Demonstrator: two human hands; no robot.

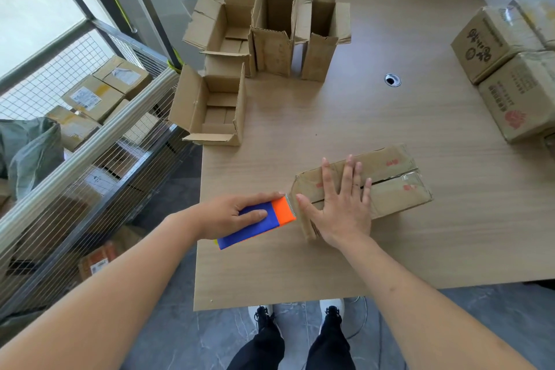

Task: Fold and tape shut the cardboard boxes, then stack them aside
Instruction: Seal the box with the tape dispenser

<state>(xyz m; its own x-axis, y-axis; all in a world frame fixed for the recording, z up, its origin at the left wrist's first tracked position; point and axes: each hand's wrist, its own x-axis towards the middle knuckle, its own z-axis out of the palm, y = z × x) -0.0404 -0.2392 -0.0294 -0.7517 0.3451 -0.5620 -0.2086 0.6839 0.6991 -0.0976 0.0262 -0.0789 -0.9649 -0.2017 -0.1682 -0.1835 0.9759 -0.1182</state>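
Observation:
A closed cardboard box [393,180] with red marks lies on the wooden table [330,249], its top flaps meeting along a seam. My right hand [342,204] presses flat on the box's near end, fingers spread over the seam. My left hand [237,213] grips a blue and orange tape dispenser [261,221], whose toothed edge touches the box's left end. Several open boxes [210,105] stand at the table's far left. Two taped boxes [516,99] sit at the right edge.
A round cable hole [392,80] lies in the tabletop. Left of the table stands a wire-mesh rack [90,135] holding parcels. My black-trousered legs and shoes [300,318] show below the table's near edge.

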